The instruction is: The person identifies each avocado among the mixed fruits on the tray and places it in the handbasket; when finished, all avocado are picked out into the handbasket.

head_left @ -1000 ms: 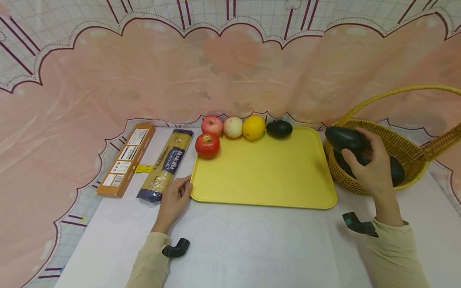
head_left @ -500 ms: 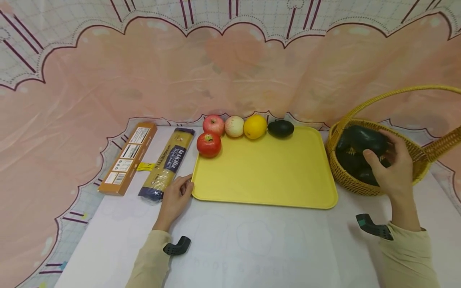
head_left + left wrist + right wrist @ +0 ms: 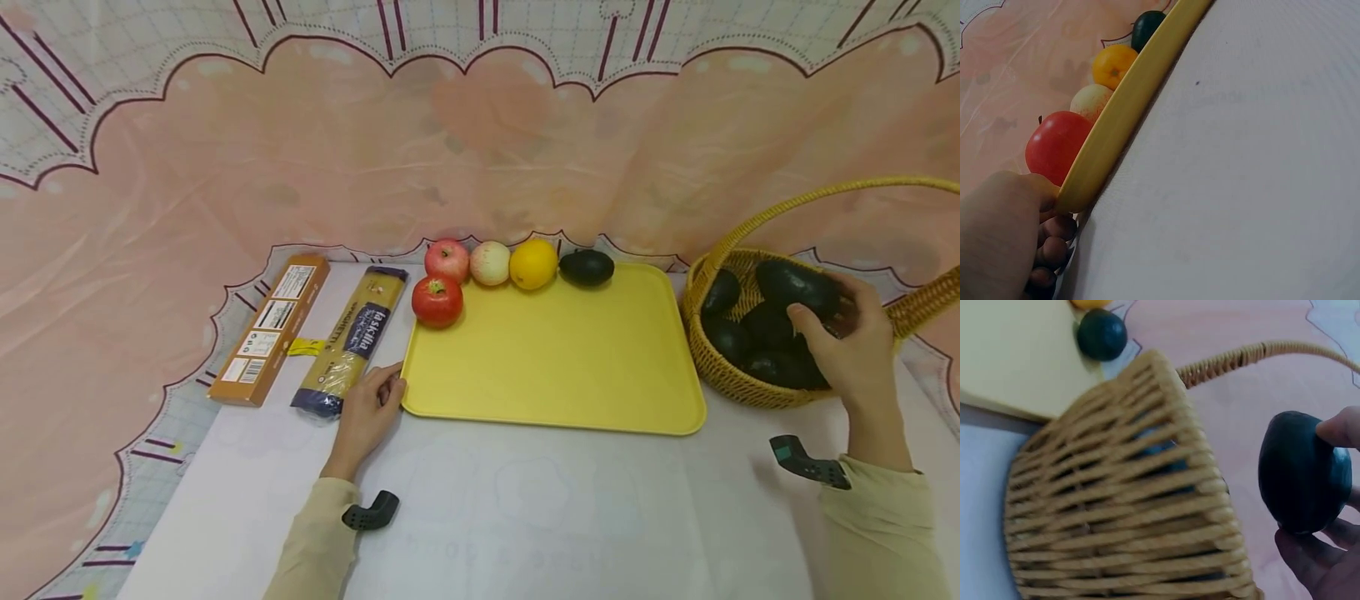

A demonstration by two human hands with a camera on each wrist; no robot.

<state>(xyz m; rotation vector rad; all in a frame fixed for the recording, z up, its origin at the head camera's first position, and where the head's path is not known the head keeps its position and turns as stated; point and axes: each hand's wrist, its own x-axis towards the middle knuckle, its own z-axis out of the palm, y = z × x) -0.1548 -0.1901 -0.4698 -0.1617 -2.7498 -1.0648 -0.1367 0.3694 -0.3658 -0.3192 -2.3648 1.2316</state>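
My right hand (image 3: 858, 346) grips a dark green avocado (image 3: 797, 287) over the right part of the wicker basket (image 3: 712, 367). In the right wrist view the thumb lies on one side of this avocado (image 3: 1300, 475) and the fingers curl round the other, above the basket rim. Several more avocados (image 3: 768, 323) lie inside the basket. At the near left corner of the yellow tray (image 3: 562, 358), my left hand (image 3: 367, 417) pinches the edge. The left wrist view shows its thumb on the tray rim (image 3: 1116, 119) and the other fingers curled below.
Along the tray's back left stand a red apple (image 3: 437, 301), a pink apple (image 3: 447, 261), a pale round fruit (image 3: 491, 263), an orange (image 3: 533, 264) and another avocado (image 3: 587, 267). Left of it lie a spaghetti packet (image 3: 352, 342) and an orange-brown box (image 3: 270, 329). The basket's tall handle (image 3: 825, 190) arches overhead.
My right hand has moved right with the avocado, from the basket's left side to its right, uncovering more avocados inside. The left hand stays on the tray corner.
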